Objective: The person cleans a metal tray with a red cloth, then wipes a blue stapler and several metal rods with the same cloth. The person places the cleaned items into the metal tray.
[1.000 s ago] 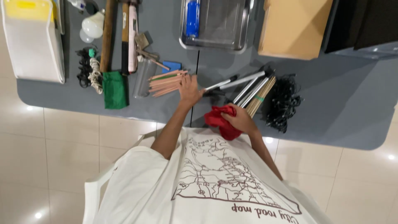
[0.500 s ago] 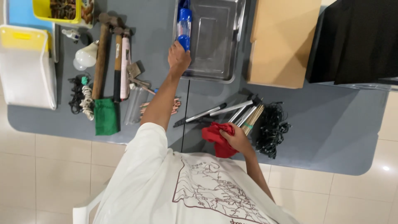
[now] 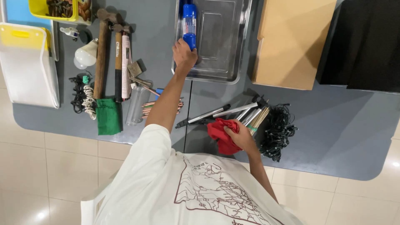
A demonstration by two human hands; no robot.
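Observation:
My left hand (image 3: pixel 184 52) reaches far across the grey table (image 3: pixel 341 137) into a steel tray (image 3: pixel 233 62). Its fingers are closed around the near blue end of a clear tube with blue caps (image 3: pixel 188 18) lying along the tray's left side. My right hand (image 3: pixel 240 135) stays near the table's front edge, gripping a crumpled red cloth (image 3: pixel 218 132). Just beyond that hand lie metal rods and thin sticks (image 3: pixel 233 112) and a heap of black cable ties (image 3: pixel 277 131).
Left of my arm lie two hammers (image 3: pixel 102 50), a green cloth (image 3: pixel 108 116), a clear glass (image 3: pixel 135 106), pencils (image 3: pixel 148 108), a light bulb (image 3: pixel 85 54) and cords (image 3: pixel 83 98). A white-and-yellow bin (image 3: pixel 27 66) is far left. A cardboard box (image 3: pixel 291 41) and a black item (image 3: pixel 366 41) lie at the back right.
My left hand has gone from the pencils near the front up into the steel tray and closed on the blue-capped tube. My right hand has kept hold of the red cloth.

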